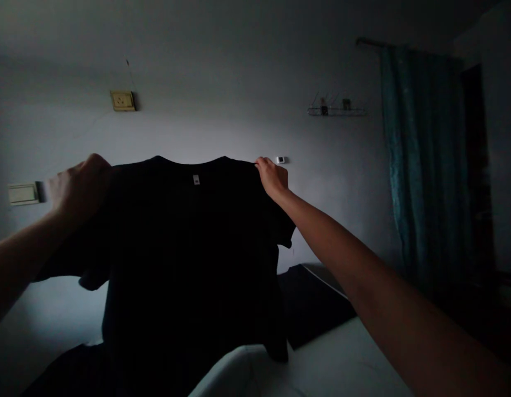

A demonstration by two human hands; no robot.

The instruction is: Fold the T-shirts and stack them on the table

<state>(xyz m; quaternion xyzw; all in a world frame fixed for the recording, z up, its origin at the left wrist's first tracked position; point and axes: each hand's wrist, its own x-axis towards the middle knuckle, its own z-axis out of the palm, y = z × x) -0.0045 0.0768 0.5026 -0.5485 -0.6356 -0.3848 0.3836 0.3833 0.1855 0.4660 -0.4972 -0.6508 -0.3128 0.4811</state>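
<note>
- I see a big pale wall (222,66). It is past the fingers of the left hand (79,184) and the right hand (273,175).
- A long blue-green curtain (424,165) hangs far to the right of the right fingers.
- A black shirt (193,248) hangs down between the two hands, spread out wide. Its neck is in the gap between the left fingers and the right fingers.
- A pale cloth cover (333,358) is down below the right fingers.
- A flat dark cloth (317,303) lies on it, also lower than the right fingers.
- The left fingers are curled tight on one shoulder of the shirt. That hand looks a bit blurry.
- The right fingers pinch the other shoulder.
- A thin rack (337,112) is on the wall, up and to the right of the right fingers.
- A switch (23,193) is left of the left fingers.
- A socket (123,101) is higher than the left fingers.
- A little white box (280,160) shows just beside the right fingers, on the wall.
- A tiny white tag (196,180) is inside the shirt's neck, between both sets of fingers.
</note>
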